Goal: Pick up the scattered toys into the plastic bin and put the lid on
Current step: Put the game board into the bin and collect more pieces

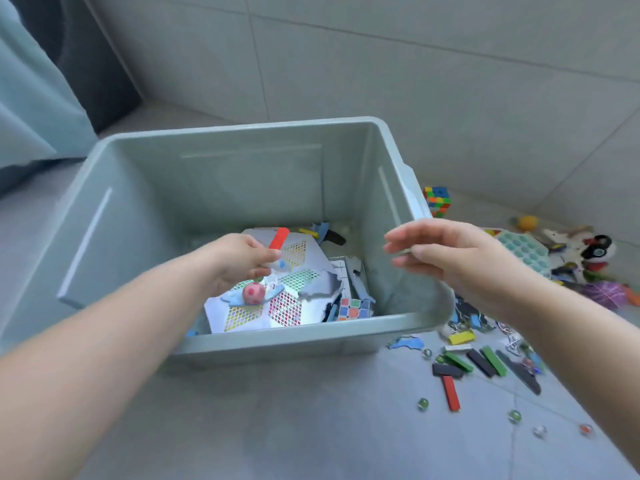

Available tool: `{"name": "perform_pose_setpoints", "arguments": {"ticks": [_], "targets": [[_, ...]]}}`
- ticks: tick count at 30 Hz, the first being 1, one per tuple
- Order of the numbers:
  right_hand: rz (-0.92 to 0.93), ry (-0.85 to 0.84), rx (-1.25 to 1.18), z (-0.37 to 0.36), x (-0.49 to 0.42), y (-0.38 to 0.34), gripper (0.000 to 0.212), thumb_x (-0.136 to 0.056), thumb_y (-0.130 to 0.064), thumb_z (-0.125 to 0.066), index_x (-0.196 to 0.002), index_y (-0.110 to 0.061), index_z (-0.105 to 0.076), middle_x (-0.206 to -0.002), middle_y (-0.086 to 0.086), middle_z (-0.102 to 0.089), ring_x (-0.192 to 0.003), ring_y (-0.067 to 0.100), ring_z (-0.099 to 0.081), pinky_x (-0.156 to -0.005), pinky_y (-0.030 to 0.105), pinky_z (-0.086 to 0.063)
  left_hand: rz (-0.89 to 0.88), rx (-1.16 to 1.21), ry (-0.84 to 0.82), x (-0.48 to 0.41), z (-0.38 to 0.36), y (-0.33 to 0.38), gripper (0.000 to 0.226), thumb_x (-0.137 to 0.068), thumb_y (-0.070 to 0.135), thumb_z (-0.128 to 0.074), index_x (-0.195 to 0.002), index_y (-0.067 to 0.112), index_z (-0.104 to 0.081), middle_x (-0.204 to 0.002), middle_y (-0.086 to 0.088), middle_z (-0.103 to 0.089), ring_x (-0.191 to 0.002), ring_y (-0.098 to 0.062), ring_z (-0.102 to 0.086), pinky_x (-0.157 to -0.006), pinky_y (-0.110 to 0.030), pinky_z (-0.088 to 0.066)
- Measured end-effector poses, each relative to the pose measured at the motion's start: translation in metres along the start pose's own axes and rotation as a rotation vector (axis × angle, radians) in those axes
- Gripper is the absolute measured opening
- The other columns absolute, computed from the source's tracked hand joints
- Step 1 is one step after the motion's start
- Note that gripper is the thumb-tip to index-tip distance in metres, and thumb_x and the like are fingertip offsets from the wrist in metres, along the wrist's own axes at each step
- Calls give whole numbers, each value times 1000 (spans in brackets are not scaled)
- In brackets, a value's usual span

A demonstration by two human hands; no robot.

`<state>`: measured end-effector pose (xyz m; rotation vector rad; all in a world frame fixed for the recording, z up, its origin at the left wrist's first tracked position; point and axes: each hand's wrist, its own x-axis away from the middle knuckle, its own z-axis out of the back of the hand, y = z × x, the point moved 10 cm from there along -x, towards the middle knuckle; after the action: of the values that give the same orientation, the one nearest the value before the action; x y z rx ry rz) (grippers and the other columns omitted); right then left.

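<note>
The grey-green plastic bin [277, 336] stands open on the tiled floor. My left hand [235, 263] reaches down inside it, fingers curled round a red block [280, 238] and a small pale piece. Beneath it lie a white board with coloured grids [287, 308], a pink ball [253, 294], blue puzzle pieces and a pale puzzle cube [353, 308]. My right hand [453, 261] hovers over the bin's right rim with fingers relaxed and nothing plainly held. No lid is in view.
Toys are scattered right of the bin: a bright puzzle cube [437, 201], coloured flat blocks [481, 362], a red block [451, 393], marbles [422, 404], a teal bubble toy [523, 247], a panda plush [594, 251], an orange ball [528, 223]. A curtain [31, 98] hangs at left.
</note>
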<state>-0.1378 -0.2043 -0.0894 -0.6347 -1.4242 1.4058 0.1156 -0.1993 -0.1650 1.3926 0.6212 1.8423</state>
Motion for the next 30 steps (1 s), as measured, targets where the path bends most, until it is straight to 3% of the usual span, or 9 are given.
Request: {"name": "perform_pose_setpoints", "arguments": {"ticks": [2, 4, 7, 11, 15, 17, 20, 23, 30], "targets": [[23, 51, -179, 32, 37, 12, 15, -79, -7, -63, -85, -16, -72, -88, 4, -73, -77, 13, -69, -78, 21, -56, 40, -152, 19, -14, -5, -11, 9, -87, 11, -63, -93, 8, -57, -101, -12, -55, -84, -21, -57, -67, -29, -48], [-39, 161, -259, 66, 70, 46, 42, -52, -31, -77, -90, -14, -72, -84, 4, -74, -72, 12, -69, -72, 19, -56, 64, -243, 23, -23, -8, -18, 37, -88, 4, -59, -124, 10, -51, -120, -9, -49, -101, -26, -60, -78, -30, -52], [-207, 374, -298, 107, 111, 117, 43, -53, -20, -73, -93, -8, -67, -79, 6, -73, -64, 8, -68, -62, 16, -56, -45, -370, 87, -16, -16, 3, 47, -90, -1, -46, -134, 13, -42, -137, -12, -46, -105, -25, -57, -92, -31, -46], [-461, 509, 9, 118, 139, 212, 21, -84, 1, -60, -95, -16, -61, -109, 15, -61, -82, 20, -59, -64, 26, -51, -749, -341, 225, 78, -66, 96, 36, -87, -4, -38, -111, 18, -52, -116, 0, -57, -101, -6, -50, -82, -9, -38], [-589, 489, 526, 122, 139, 280, 85, -64, -32, -82, -135, -28, -36, -132, 14, -38, -126, 33, -35, -100, 43, -33, -1218, -485, -317, 170, -215, 99, 34, -85, 4, -45, -116, 16, -49, -114, 0, -54, -105, -7, -48, -94, -17, -38], [-573, 411, 742, 121, 125, 291, 109, -57, -49, -81, -143, -36, -15, -147, 16, -19, -135, 36, -21, -107, 44, -26, -1028, -745, -549, 154, -285, 52, 50, -88, 12, -49, -135, 19, -34, -136, -1, -40, -124, -13, -36, -105, -24, -29], [-490, 297, 968, 120, 99, 299, 121, -54, -68, -71, -145, -38, 4, -154, 12, 1, -139, 37, -11, -112, 45, -23, -607, -1152, -579, 78, -343, -36, 94, -82, 30, -63, -148, 21, 3, -155, -5, -3, -142, -28, -9, -115, -40, -21], [-320, 186, 1183, 104, 72, 301, 123, -43, -79, -65, -144, -35, -9, -152, 14, -24, -131, 44, -33, -97, 53, -40, -379, -1347, -448, 13, -356, -88, 132, -66, 44, -78, -142, 26, 28, -153, -8, 27, -141, -42, 15, -114, -57, -11], [-213, 110, 1230, 86, 42, 315, 111, -40, -83, -55, -138, -37, -30, -134, 11, -54, -100, 38, -62, -64, 43, -55, -282, -1379, -162, -32, -349, -120, 117, -68, 70, -58, -144, 31, 22, -156, -3, 20, -143, -36, 13, -115, -50, -6]]}}
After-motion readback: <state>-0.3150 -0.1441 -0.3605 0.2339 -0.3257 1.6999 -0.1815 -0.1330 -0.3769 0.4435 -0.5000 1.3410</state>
